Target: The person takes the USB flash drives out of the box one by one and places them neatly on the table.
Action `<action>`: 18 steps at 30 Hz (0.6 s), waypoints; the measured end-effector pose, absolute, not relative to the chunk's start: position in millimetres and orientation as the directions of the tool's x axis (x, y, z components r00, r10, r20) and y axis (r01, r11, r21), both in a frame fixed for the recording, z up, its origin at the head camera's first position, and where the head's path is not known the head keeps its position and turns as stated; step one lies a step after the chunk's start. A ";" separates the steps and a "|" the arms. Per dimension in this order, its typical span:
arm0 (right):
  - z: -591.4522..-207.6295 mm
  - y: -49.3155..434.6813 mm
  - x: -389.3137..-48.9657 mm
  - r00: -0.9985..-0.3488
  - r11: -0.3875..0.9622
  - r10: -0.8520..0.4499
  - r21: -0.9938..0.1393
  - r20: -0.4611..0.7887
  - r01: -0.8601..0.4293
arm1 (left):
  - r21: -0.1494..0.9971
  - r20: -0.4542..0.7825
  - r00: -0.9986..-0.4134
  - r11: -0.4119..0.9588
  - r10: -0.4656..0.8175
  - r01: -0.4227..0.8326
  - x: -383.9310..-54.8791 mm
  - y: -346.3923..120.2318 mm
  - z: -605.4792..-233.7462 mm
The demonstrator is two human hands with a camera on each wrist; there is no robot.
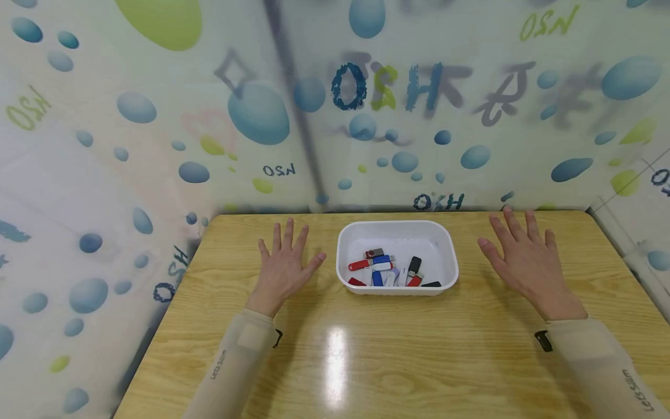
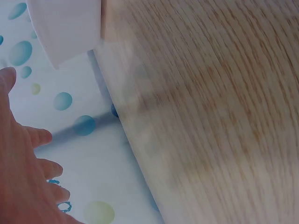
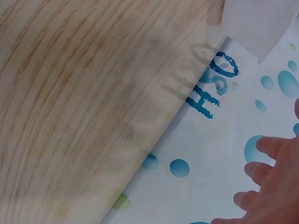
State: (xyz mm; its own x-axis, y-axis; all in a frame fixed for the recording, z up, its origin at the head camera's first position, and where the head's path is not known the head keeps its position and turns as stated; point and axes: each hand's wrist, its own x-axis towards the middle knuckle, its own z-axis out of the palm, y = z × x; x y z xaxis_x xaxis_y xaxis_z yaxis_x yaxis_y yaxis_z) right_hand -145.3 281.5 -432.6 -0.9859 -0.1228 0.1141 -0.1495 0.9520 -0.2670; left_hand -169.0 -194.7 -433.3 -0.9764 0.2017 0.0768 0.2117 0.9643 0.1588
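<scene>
Between the two hands, a white plastic bin (image 1: 398, 291) holds several USB flash drives (image 1: 382, 260) in red, blue, white, grey and black, mostly toward its front and left. To the left of the bin, my left hand (image 1: 282, 267) is spread palm down with its thumb toward the bin, touching nothing that I can make out. My right hand (image 1: 528, 262) is spread likewise on the other side, fingers pointing to the back edge. Both wrist views catch a corner of the bin (image 2: 70, 28) and the spread fingers (image 3: 275, 149) of each hand.
The bin stands near the back of a wooden table (image 1: 398, 361). Directly behind the table rises a pale wall covering (image 1: 324, 145) with blue and green drop prints and lettering. A bright light reflection lies on the tabletop in front of the bin.
</scene>
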 end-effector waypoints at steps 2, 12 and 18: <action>-433.2 281.6 -145.9 -0.986 0.951 -0.124 -0.269 0.115 -0.151 | 0.165 0.070 -0.977 0.964 0.200 0.209 -169.3 -195.3 -433.4; -433.1 279.5 -148.8 -0.986 0.954 -0.135 -0.255 0.099 -0.156 | 0.174 0.083 -0.976 0.962 0.200 0.211 -168.1 -197.6 -434.0; -433.4 278.0 -147.5 -0.986 0.953 -0.131 -0.261 0.104 -0.154 | 0.175 0.068 -0.978 0.963 0.196 0.205 -168.4 -197.9 -433.7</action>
